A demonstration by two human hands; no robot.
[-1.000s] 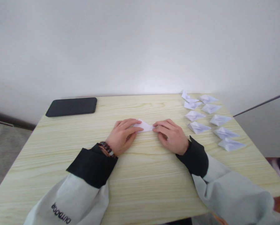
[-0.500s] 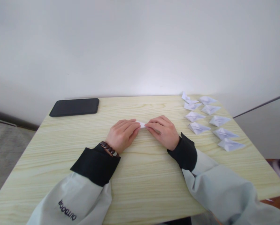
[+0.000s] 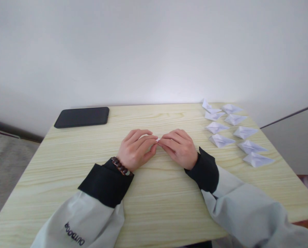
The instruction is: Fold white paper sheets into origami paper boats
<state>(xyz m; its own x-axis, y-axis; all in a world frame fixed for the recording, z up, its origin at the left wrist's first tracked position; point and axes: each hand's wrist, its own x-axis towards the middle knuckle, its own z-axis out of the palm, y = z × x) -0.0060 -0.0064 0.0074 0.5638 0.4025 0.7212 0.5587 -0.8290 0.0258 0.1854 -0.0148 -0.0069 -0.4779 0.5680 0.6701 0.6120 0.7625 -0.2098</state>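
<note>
Near the middle of the table, a small piece of folded white paper [image 3: 158, 140] is pinched between my two hands, mostly covered by the fingertips. My left hand [image 3: 136, 148], with a beaded bracelet at the wrist, grips its left end between thumb and fingers. On the opposite end, my right hand [image 3: 179, 146] is closed in a similar pinch. The fingertips of both hands almost meet. Which shape the paper has is hidden.
Several folded white paper boats [image 3: 222, 140] stand in two rough columns at the right side of the wooden table [image 3: 154, 206]. A black phone [image 3: 82, 117] lies at the back left. A white wall [image 3: 154, 51] rises behind the table.
My left hand has shifted slightly right, so the fingertips are closer together and less of the paper shows. The view has shifted a little; the boats appear slightly further right.
</note>
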